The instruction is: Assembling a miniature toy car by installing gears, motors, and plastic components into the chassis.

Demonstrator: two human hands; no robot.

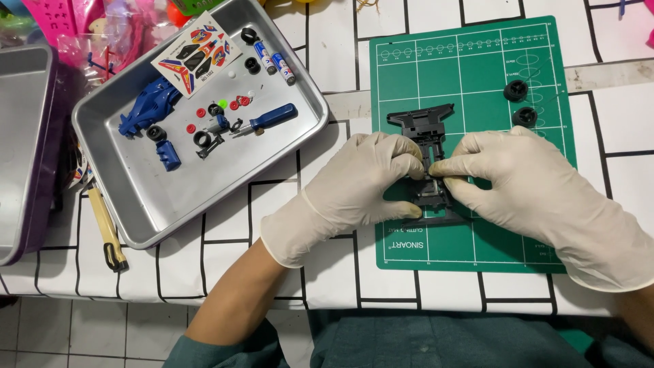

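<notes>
A black toy-car chassis point(424, 126) lies on a green cutting mat point(470, 75). My left hand point(361, 184), in a pale glove, grips the chassis from its left side. My right hand point(518, 177), gloved too, pinches it from the right, fingertips meeting near the chassis middle. The rear half of the chassis is partly hidden under my fingers. Two black wheels point(516, 90) sit on the mat beyond my right hand.
A metal tray point(143, 204) at left holds a blue car body point(146, 105), a sticker sheet point(197, 54), two batteries point(274, 63), a blue-handled screwdriver point(269, 119) and several small red and black parts. A wooden-handled tool point(107, 228) lies beside the tray. A second tray point(20, 143) sits at far left.
</notes>
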